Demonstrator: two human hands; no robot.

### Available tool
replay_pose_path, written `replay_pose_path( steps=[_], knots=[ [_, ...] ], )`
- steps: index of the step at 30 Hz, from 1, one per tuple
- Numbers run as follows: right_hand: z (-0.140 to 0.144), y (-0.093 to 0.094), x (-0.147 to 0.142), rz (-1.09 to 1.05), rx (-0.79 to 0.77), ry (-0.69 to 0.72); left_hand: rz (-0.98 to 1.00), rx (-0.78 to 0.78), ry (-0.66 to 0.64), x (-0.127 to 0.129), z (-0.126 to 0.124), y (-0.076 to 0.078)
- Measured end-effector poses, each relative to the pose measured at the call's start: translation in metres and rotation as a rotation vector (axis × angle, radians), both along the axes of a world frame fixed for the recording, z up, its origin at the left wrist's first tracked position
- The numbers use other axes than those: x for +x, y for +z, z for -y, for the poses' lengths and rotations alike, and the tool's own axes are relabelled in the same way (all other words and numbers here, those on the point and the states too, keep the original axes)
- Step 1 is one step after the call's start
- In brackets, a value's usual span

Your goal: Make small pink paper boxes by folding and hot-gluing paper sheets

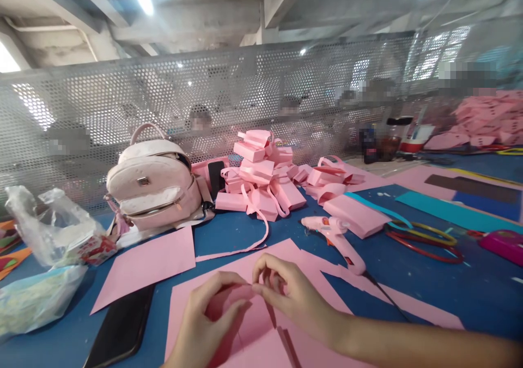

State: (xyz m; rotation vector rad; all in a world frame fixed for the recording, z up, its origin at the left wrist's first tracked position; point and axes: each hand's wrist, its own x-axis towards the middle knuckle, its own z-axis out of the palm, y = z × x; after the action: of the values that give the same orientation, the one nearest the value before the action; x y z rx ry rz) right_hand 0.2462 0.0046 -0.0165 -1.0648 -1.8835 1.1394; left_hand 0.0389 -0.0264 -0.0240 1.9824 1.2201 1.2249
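both hands, left hand [208, 316] and right hand [288, 294], pinch pink paper piece [239, 302] between fingertips.

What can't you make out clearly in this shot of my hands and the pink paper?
- Head view: how the pink paper piece is folded; the left hand and right hand cover it.
- The dark phone is cut off by the bottom edge.
- People behind the mesh screen are blurred.
- Bottles far right: too small, blurred.

I see a blue table [469, 286] carrying pink sheets [147, 264] near me. A backpack [155, 185] and phone [120, 327] lie left, a glue gun [337, 237] right.
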Motion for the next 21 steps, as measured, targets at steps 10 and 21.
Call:
replay_pose_path(
  steps=[10, 21],
  knots=[
    [-0.0008, 0.0030, 0.0001, -0.017, 0.003, 0.062, -0.020, 0.002, 0.015, 0.0008, 0.0027, 0.0044],
    [0.0031, 0.0063, 0.0047, -0.140, 0.116, 0.070, 0.174, -0.023, 0.055, 0.0065, 0.0096, 0.0068]
  ],
)
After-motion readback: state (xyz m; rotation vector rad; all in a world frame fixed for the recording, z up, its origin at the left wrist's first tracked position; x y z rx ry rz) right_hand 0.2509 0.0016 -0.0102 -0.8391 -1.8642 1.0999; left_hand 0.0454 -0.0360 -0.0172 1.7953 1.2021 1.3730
